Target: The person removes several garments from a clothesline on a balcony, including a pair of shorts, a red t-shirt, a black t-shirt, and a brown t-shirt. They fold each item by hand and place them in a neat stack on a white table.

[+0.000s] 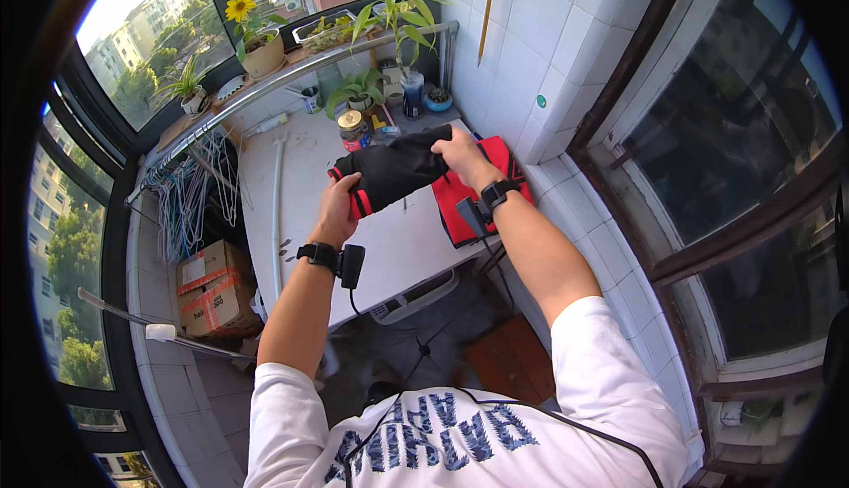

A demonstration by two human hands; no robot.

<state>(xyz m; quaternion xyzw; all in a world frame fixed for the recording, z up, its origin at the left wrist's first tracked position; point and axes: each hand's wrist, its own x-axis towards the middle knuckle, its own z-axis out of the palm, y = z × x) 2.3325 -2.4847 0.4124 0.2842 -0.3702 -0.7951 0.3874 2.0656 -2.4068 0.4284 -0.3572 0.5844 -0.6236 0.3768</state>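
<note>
A black cloth piece with red striped edging (398,168), perhaps a folded garment, is stretched between my two hands above the white table (312,259). My left hand (339,208) grips its striped end, thumb on top. At the opposite end, my right hand (466,156) pinches the plain black part. Beneath my right wrist lies a red folded cloth with black trim (457,212), on the table's right side. My forearm hides part of it. Each wrist wears a black strap with a small device and a cable.
Behind the cloth stand a gold-lidded jar (353,131), a blue glass with a plant (412,96) and a blue pot (438,99). A white tube (277,216) lies along the left. Wire hangers (192,189) hang from a metal rail (265,93), above cardboard boxes (215,292). Tiled wall right.
</note>
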